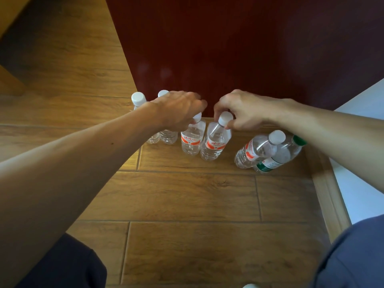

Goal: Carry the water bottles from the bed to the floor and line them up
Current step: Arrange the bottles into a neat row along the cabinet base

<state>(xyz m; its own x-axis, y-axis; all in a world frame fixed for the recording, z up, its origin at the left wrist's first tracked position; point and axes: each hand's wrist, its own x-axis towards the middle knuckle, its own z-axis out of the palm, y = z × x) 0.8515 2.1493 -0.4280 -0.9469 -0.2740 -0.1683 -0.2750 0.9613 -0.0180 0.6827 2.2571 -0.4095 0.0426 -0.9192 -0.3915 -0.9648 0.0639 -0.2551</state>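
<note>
Several clear water bottles stand upright on the wooden floor point(187, 196) along a dark red panel point(207, 48). My left hand point(178, 109) grips the white cap of a red-labelled bottle point(191, 140). Beside it, my right hand point(243, 111) pinches the cap of a second red-labelled bottle point(215, 144); the two bottles touch. Two more bottles point(138, 99) stand at the left, partly hidden by my left forearm. To the right stand a third red-labelled bottle point(252, 151) and a green-capped, green-labelled bottle point(280, 154), pressed together.
A wooden skirting board point(326, 190) and a white wall point(359, 188) close off the right side. My knees point(68, 265) are at the bottom corners. Wooden furniture point(10, 80) stands at the far left.
</note>
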